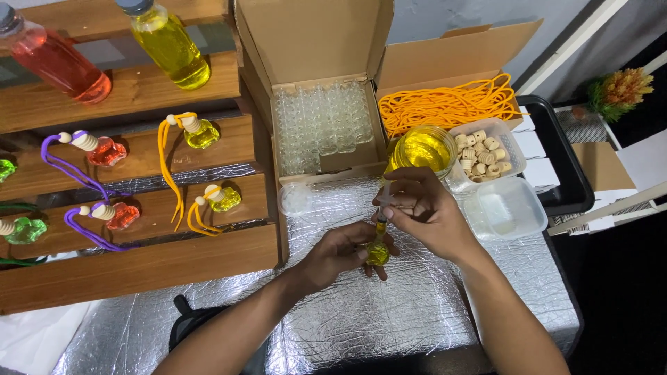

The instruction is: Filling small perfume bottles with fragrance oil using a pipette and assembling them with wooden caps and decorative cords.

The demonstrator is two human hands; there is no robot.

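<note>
A cardboard box of empty glass vials (321, 125) sits far centre, with a box of orange cords (448, 104) to its right. Near that, a tub of wooden caps (483, 154) and an empty plastic tub (507, 207). Filled bottles line the wooden shelf (139, 267) on the left.

Your hands meet over the table (389, 312), with the box of empty vials (321, 125) behind them. The stepped shelf (139, 264) stands left; the cork tub (486, 154) lies right of the bowl of liquid (421, 148).
</note>
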